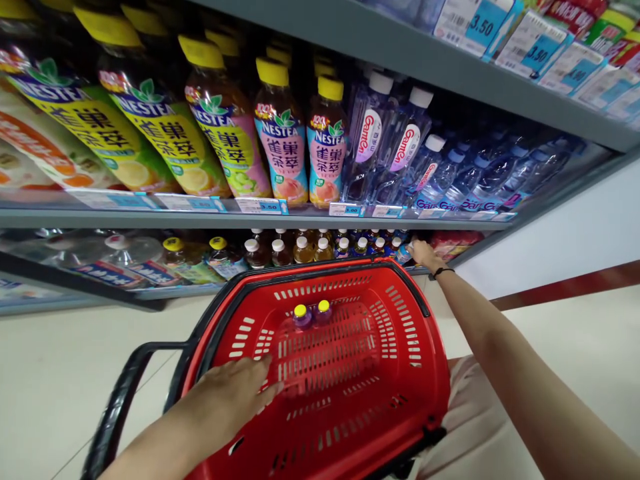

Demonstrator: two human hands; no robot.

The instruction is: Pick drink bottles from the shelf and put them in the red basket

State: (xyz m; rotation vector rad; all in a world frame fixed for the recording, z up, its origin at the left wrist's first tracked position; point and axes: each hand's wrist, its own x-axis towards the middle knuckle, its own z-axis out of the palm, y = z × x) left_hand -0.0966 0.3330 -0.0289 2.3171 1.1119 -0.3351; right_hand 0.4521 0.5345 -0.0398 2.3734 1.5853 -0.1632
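My left hand (235,393) rests flat on the near rim of a red shopping basket (425,373), fingers spread on the plastic. Two small bottles with yellow caps (313,313) stand upright in the basket's far end. My right hand (423,253), a black band at its wrist, reaches to the bottom shelf and closes on a small bottle (404,254) at the right end of a row of little bottles (320,248). Whether the bottle is lifted I cannot tell.
The middle shelf (250,217) carries Nestea bottles (280,133) with yellow caps and clear water bottles (395,143) to their right. Price tags line the shelf edges. A black basket handle (120,400) sticks out at the lower left over a pale floor (575,333).
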